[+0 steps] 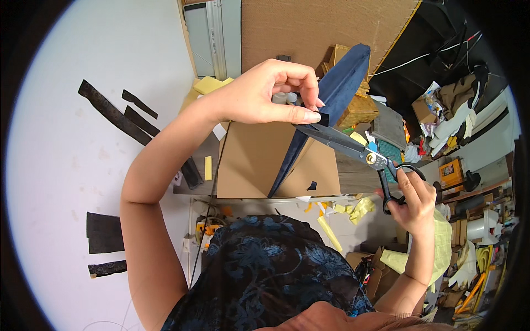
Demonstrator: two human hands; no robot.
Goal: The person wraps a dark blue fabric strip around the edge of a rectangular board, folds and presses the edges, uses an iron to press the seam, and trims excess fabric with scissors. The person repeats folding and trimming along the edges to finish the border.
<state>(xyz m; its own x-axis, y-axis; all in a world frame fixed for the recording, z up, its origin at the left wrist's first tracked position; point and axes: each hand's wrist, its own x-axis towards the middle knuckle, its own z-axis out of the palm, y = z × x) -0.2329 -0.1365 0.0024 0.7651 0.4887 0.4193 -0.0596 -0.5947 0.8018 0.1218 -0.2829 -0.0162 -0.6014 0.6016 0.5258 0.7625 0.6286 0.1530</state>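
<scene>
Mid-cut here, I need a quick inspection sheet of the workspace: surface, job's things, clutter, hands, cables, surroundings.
Surface: white table on the person's left; a brown cardboard sheet lies at its edge.
Job's things: dark blue fabric strip held up; black-handled scissors with blades at its edge.
Clutter: black fabric strips and black pieces on the table; yellow scraps below the cardboard.
Hands: left hand pinches the fabric by the blade tips; right hand is through the scissor handles.
Cables: thin white cable against the dark area at upper right.
Surroundings: piles of boxes and paper on the right; a large corkboard panel above.
</scene>
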